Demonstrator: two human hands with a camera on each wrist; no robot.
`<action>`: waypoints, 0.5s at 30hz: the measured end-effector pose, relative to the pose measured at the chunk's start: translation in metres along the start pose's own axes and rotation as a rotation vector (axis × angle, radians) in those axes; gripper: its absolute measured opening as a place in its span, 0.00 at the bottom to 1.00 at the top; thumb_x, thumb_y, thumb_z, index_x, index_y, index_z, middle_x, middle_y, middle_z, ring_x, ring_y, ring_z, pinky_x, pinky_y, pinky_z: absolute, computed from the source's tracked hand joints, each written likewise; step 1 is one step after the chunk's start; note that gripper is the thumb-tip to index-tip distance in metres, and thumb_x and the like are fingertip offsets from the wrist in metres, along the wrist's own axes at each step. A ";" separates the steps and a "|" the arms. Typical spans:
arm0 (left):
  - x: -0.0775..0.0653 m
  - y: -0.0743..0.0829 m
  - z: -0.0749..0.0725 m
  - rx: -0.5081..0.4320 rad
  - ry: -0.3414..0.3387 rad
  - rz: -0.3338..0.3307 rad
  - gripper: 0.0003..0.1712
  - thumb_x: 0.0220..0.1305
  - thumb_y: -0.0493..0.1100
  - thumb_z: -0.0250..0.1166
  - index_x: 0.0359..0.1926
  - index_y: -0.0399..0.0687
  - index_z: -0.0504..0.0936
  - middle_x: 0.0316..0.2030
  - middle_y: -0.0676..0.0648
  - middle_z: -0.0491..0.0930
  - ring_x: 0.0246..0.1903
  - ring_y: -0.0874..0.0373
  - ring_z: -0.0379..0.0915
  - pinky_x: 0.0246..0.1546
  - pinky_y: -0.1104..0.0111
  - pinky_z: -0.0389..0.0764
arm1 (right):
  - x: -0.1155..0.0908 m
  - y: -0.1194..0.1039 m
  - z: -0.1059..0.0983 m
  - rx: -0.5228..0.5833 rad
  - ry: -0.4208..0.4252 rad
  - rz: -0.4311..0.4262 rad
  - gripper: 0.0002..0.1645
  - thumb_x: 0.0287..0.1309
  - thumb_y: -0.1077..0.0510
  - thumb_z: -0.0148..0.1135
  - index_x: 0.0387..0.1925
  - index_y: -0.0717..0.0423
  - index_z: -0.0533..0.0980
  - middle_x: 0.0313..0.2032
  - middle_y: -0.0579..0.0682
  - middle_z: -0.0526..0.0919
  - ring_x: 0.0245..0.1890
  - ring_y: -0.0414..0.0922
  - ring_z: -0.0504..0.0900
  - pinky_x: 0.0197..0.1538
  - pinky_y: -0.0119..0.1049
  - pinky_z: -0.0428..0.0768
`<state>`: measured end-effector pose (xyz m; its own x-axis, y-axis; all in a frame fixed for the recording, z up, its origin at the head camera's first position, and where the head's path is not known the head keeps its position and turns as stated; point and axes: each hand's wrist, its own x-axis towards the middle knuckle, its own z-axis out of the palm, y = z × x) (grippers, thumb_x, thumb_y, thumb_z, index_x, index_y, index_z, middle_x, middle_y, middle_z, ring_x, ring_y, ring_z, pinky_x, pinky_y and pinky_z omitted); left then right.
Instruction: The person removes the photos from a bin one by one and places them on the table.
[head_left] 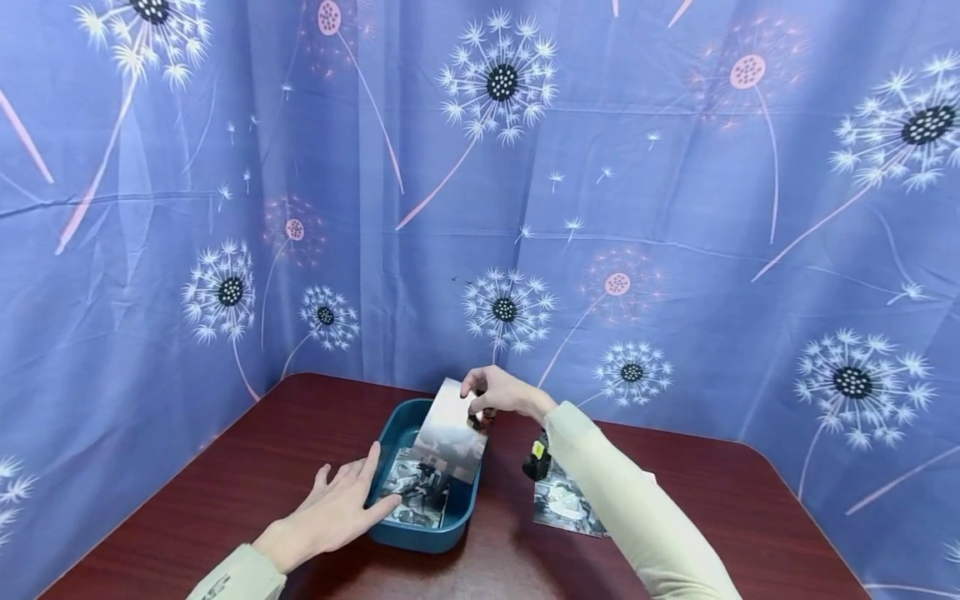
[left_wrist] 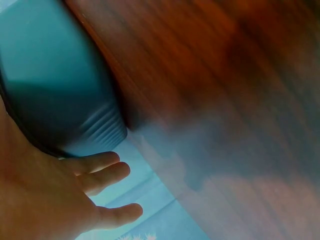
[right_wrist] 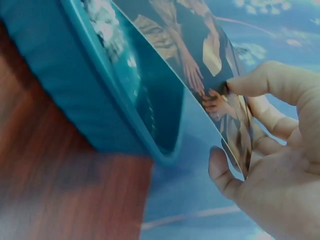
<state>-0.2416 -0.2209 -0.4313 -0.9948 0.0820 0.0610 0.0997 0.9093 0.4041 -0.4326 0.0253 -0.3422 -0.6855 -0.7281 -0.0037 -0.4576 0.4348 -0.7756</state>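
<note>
My right hand (head_left: 510, 392) pinches a glossy photo print (head_left: 450, 433) at its far edge, holding it tilted over a blue-green plastic bin (head_left: 427, 540). In the right wrist view, thumb and fingers of the right hand (right_wrist: 280, 135) lie on both sides of the print (right_wrist: 190, 55), which shows pictured people's hands. Inside the bin lies another picture print (head_left: 422, 492), partly covered by the held one. The left hand (head_left: 333, 507), fingers spread, is at the bin's near-left rim. In the left wrist view, its fingers extend beside the bin's outer wall (left_wrist: 55, 75).
Right of the bin, more picture prints (head_left: 562, 504) lie on the dark red-brown table (head_left: 247, 467), partly hidden by the right sleeve. A black object with a yellow patch (head_left: 537, 454) shows by the right wrist. Blue dandelion-patterned curtains (head_left: 420, 292) hang behind the table.
</note>
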 end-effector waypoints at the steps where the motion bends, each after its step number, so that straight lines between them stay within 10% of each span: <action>1: 0.000 0.000 0.000 -0.001 0.002 0.002 0.56 0.61 0.73 0.53 0.76 0.44 0.47 0.69 0.40 0.63 0.70 0.43 0.55 0.64 0.31 0.39 | -0.004 0.002 -0.005 -0.009 0.009 -0.003 0.14 0.49 0.72 0.64 0.40 0.64 0.76 0.33 0.48 0.78 0.27 0.40 0.69 0.31 0.32 0.71; 15: -0.001 0.002 -0.002 -0.007 0.002 0.002 0.56 0.60 0.73 0.54 0.76 0.43 0.47 0.69 0.40 0.63 0.69 0.42 0.56 0.64 0.30 0.40 | -0.091 0.066 -0.068 -0.006 0.013 0.040 0.16 0.45 0.72 0.59 0.41 0.70 0.73 0.35 0.54 0.80 0.26 0.39 0.73 0.29 0.29 0.74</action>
<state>-0.2401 -0.2198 -0.4281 -0.9945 0.0829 0.0641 0.1020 0.9060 0.4107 -0.4387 0.1557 -0.3500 -0.7109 -0.7028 -0.0264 -0.4329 0.4669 -0.7711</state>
